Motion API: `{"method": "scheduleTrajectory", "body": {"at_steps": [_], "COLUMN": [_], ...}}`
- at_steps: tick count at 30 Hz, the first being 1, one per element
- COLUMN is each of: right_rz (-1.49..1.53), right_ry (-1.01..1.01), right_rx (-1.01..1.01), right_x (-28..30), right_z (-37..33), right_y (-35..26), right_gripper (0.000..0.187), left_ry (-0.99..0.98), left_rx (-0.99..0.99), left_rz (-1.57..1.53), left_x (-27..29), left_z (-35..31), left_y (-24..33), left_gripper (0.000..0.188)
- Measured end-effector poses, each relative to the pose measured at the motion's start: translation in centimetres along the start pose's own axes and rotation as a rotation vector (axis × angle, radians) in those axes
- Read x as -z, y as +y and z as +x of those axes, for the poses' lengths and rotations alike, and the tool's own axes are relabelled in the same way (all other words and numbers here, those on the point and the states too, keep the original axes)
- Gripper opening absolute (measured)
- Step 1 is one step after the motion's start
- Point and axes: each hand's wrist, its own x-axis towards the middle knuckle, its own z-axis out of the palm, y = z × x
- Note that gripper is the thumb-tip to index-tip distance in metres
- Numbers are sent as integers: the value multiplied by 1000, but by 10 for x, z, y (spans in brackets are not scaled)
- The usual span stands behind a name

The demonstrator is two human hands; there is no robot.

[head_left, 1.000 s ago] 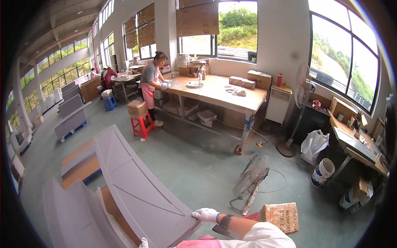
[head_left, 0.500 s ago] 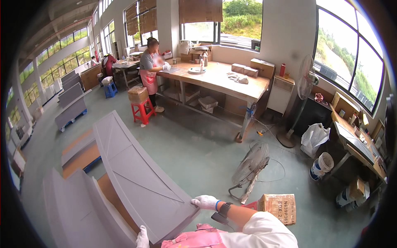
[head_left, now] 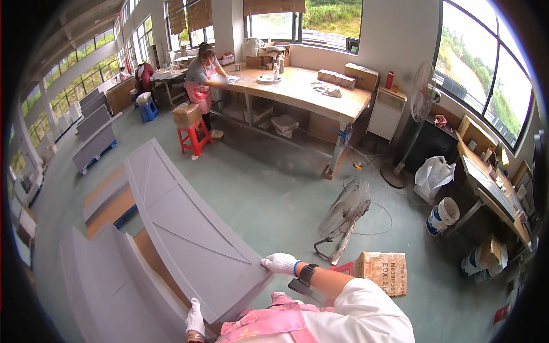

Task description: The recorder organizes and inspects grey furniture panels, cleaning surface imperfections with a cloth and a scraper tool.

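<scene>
In the head view the person stands over a long grey panel (head_left: 189,228) with raised framing and diagonal ribs, and both gloved hands are on its near end. The right hand (head_left: 280,263) lies on the near right corner, fingers closed over the panel's edge. The left hand (head_left: 195,319) grips the near lower edge, fingers wrapped around it. The panel runs away from the hands up and to the left, its far end well beyond them.

Just right of the right hand a cardboard box (head_left: 382,272) sits shut on a red stool, so its contents cannot be told. Further right a white bucket (head_left: 442,215) stands open on the floor; what it holds cannot be made out. Beyond it a white plastic bag (head_left: 433,173) leans bulging by a dark cabinet. Far ahead of the hands another taped box (head_left: 186,114) rests on a second red stool, beside a person in a pink apron (head_left: 201,86) working at a long wooden workbench (head_left: 303,91).

Left of the left hand more grey panels (head_left: 97,286) lie stacked, their edges close alongside the held one. A floor fan (head_left: 343,211) stands tilted just ahead of the right hand, near the panel's right edge. Between panel and workbench the green floor (head_left: 257,171) lies open.
</scene>
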Motion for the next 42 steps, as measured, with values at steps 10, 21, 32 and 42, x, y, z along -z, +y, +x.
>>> {"method": "scheduleTrajectory", "body": {"at_steps": [10,21,32,42], "right_rz": [39,51,138,132], "right_ry": [-82,-39,53,64], "right_rx": [-11,57,8,15], "right_x": [8,-18,-32,-31], "right_z": [-11,-10,-15,-17], "right_y": [-21,-11,-8,-8], "right_gripper": [61,64,53,55], "left_ry": [-152,-334,-127,-175], "left_rx": [91,60,83,-73], "left_rz": [-232,-725,-574,-568], "left_x": [10,6,0,-1], "left_z": [40,57,20,23], "left_y": [-29,-52,-22,-28], "left_gripper": [94,78,86,86]}}
